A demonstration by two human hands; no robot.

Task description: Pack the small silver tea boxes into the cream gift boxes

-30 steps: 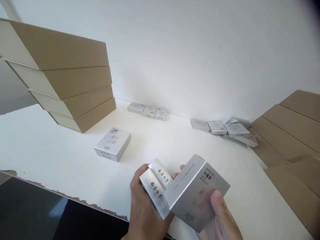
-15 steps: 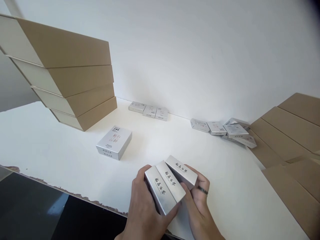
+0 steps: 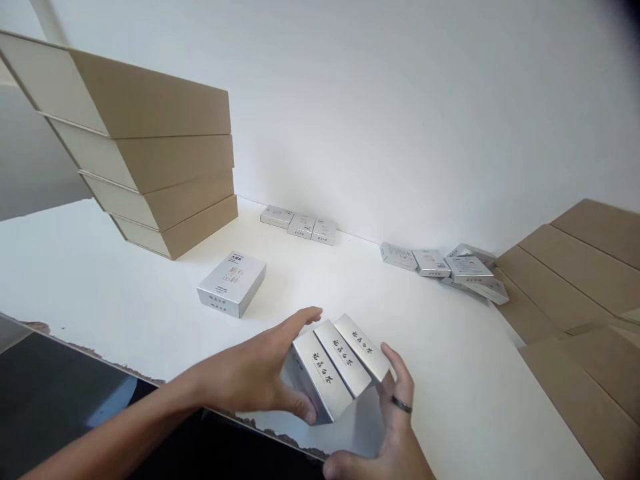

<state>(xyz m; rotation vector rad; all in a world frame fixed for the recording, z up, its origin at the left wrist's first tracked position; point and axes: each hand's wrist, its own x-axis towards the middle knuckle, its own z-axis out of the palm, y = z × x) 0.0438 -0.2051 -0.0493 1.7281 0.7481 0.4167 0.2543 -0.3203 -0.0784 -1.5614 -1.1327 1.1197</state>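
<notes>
Three silver tea boxes (image 3: pixel 343 360) stand side by side on their long edges, with the lettered narrow sides facing up and slim gaps between them. My left hand (image 3: pixel 255 373) is spread around the left box, its thumb by the near lower end and its fingers past the far end. At the right box, my right hand (image 3: pixel 395 413) has its fingers against the outer side, while the thumb points away, apart from the boxes. A dark ring (image 3: pixel 401 404) is on one right finger. Further left, a pair of stacked silver tea boxes (image 3: pixel 233 283) lies flat.
Large tan cartons (image 3: pixel 175 160) rise in a stack at the left. Against the wall lie three silver boxes (image 3: pixel 301 225) and a loose pile of several more (image 3: pixel 470 270). Brown cardboard (image 3: pixel 575 287) covers the right side. The white tabletop (image 3: pixel 150 313) has a chipped front edge.
My left hand has loosened from the boxes and opened out to the left. My right thumb has come off them and moved down. The boxes have spread slightly apart, and the view has shifted a little.
</notes>
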